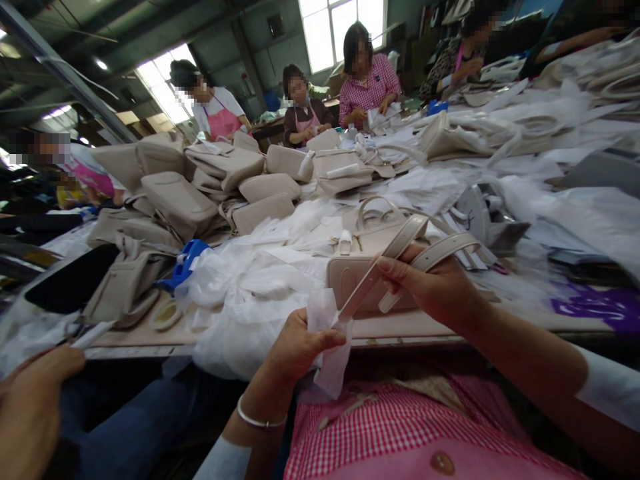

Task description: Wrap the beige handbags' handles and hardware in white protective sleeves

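Note:
My left hand (300,347) is closed on a thin white sheet of wrapping (327,333), its thumb pressing the sheet around the lower end of a beige strap (367,287). Higher up, my right hand (440,283) grips the same strap, which has punched holes and loops over the fingers. Behind the strap a beige handbag (345,277) stands at the table's front, its round handle upright and its right part hidden by my right hand.
Beige handbags (175,200) are heaped at the left and back. White wrapping sheets (260,287) cover the middle. A blue tape dispenser (185,267) stands left of them. A co-worker's hand (37,393) is at lower left; several people work across the table.

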Available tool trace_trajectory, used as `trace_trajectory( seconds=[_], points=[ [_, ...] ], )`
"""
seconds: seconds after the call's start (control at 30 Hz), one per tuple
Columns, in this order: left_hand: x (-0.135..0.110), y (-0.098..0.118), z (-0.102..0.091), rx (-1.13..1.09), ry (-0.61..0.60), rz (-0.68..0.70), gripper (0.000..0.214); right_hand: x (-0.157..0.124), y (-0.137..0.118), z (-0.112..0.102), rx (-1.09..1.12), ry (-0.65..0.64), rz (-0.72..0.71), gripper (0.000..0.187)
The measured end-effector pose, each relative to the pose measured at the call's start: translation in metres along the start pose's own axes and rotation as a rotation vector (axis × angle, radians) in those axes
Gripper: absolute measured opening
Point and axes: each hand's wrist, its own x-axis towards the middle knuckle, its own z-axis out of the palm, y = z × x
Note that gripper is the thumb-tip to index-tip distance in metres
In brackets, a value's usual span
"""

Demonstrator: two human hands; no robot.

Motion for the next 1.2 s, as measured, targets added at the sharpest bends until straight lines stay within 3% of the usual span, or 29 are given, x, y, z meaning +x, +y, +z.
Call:
trace_trajectory(
  seconds=[0.2,0.37,0.43,0.7,0.8,0.93,1.0,1.1,1.2],
  points=[
    [0.001,-0.009,-0.003,-0.009,0.057,-0.048,0.039,-0.009,0.003,0.007,-0.021,-0.067,0.075,0.031],
    [0.004,-0.010,0.007,0.083,0.079,-0.014,0.031,-0.028,0.024,0.027,-0.095,-0.245,-0.109,0.021],
    [0.005,-0.010,0.012,0.128,0.110,0.000,0.033,-0.034,0.034,0.032,-0.156,-0.293,-0.121,0.022],
    [0.009,-0.012,0.021,0.161,0.165,-0.017,0.036,-0.031,0.034,0.023,0.025,-0.342,0.278,0.021],
    [0.010,-0.011,0.020,0.190,0.139,0.040,0.038,-0.028,0.036,0.025,0.069,-0.282,0.315,0.017],
    [0.004,-0.001,0.006,0.290,0.161,0.227,0.044,-0.022,0.048,0.025,0.096,-0.124,0.315,0.023],
    [-0.002,0.005,0.000,0.360,0.110,0.295,0.053,-0.020,0.054,0.027,0.134,-0.078,0.344,0.026],
    [-0.006,0.011,0.002,0.420,-0.019,0.303,0.061,-0.021,0.060,0.033,0.130,-0.086,0.329,0.027],
    [-0.006,0.015,0.014,0.529,0.019,0.325,0.051,-0.024,0.064,0.038,0.113,-0.113,0.301,0.027]
  ],
)
